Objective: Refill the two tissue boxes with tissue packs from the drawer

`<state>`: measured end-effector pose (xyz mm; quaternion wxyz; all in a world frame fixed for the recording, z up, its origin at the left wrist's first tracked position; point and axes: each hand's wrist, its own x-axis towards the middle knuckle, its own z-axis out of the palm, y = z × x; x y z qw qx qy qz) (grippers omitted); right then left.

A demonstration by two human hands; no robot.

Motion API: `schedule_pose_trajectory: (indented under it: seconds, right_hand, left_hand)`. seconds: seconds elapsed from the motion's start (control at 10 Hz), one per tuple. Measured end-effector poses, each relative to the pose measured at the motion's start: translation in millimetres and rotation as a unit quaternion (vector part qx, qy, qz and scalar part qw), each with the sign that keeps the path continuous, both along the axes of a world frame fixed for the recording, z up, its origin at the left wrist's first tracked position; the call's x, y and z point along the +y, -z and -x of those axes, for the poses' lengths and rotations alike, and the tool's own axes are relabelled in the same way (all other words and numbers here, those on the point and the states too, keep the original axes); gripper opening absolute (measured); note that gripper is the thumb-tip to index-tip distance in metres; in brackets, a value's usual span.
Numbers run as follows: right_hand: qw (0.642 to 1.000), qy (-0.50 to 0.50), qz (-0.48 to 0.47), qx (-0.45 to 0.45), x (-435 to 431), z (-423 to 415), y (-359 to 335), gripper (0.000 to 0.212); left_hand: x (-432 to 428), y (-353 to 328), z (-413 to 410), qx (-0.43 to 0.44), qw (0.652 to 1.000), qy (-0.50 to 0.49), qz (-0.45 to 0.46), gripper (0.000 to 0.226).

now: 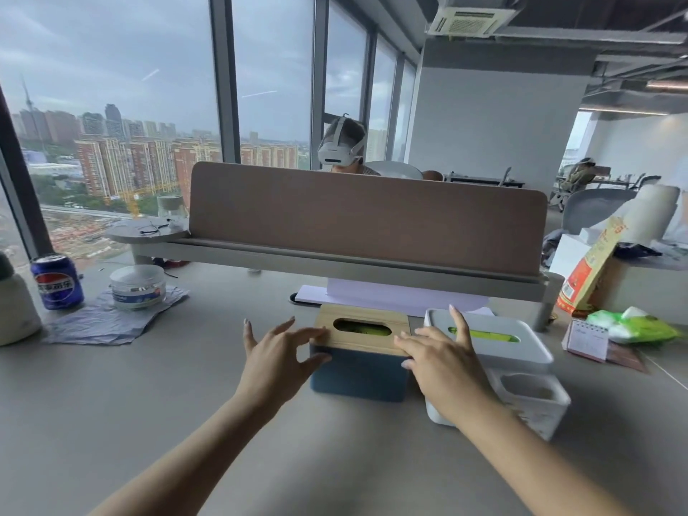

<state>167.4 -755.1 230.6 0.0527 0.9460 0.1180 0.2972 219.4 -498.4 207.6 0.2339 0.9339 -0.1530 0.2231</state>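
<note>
Scanning left to right: blue soda can (57, 281) at far left of the grey desk (156, 396), red-white-blue Pepsi roundel with Chinese characters on the label, too blurred to read out. Next to it a clear plastic tub (137, 286) with a blue-and-white label, text illegible, sitting on a crumpled grey cloth (111, 322).

Left hand (277, 357) is open, fingers spread, fingertips at the left edge of the blue tissue box (359, 370); looks just touching or just short, motion blur so cannot tell for sure. Nothing gripped. Box sits centre desk, bamboo-look lid (363, 335) on, oval slot showing something green inside, so probably already holds a pack. Judgement: rigid box, light, lid a loose lift-off piece; best taken by the two short ends of the lid, or by both side walls if moving the whole box. Smooth sides could slip under a one-handed pinch.

Right hand (441, 361) also open, fingers splayed, palm down over the box's right end and overlapping the white tissue box (495, 342) just beside it. Holding nothing. White box has a grey lid with a narrow slot, green showing through; hard plastic, light, lid lifts at the rim. It has a small side compartment at the near end.

Further right: small desk calendar (586, 340), print unreadable; green-and-white tissue pack (633, 325) lying on the desk, soft, crushable, slick film wrap, grab across the middle. Red-and-orange paper bag (590, 271) with printing, unreadable. Drawer not in view.
</note>
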Motion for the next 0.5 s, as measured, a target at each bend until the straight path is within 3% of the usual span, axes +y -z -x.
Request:
schedule_pose_trajectory:
  seconds: [0.2, 0.3, 0.4, 0.5]
  right_hand:
    - [1.000, 0.019, 0.004, 0.010, -4, 9, 1, 0.042]
    - [0.999, 0.013, -0.047, 0.003, -7, 19, -5, 0.041]
    - [0.979, -0.038, -0.181, -0.083, -8, 50, -39, 0.028]
    - [0.868, -0.203, -0.426, -0.155, -3, 108, -103, 0.020]
  left_hand:
    - [-2, 3, 12, 0.018, 1.000, 0.017, 0.000, 0.053]
    - [-1, 7, 18, 0.046, 0.998, 0.033, 0.037, 0.076]
    - [5, 17, 32, 0.074, 0.987, 0.087, 0.115, 0.091]
    - [30, 35, 30, 0.092, 0.992, 0.068, 0.058, 0.083]
